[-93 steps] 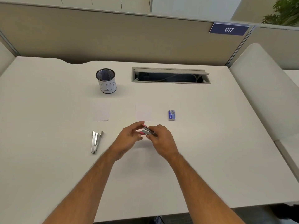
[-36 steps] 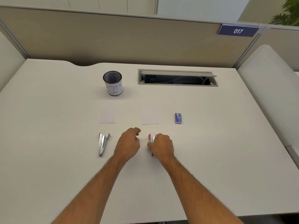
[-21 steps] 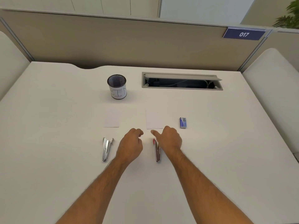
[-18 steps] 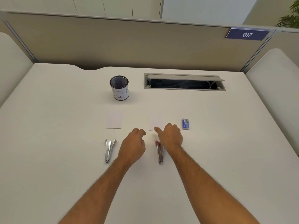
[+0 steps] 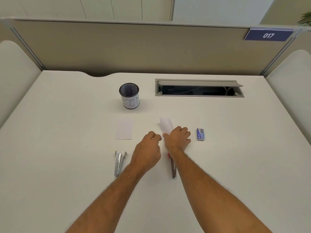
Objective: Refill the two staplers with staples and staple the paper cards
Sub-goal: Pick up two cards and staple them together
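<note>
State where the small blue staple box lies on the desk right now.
In the head view the blue staple box lies flat on the white desk, right of centre, just right of the right hand and nearer the person than the open cable tray.

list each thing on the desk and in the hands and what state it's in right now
right hand: pinches the right paper card, lifting it
right paper card: tilted up off the desk
left paper card: flat on the desk
left hand: loosely curled, holds nothing
silver stapler: lying flipped open
red stapler: lying on the desk, untouched
staple box: closed
mesh cup: upright
cable hatch: lid open
</note>
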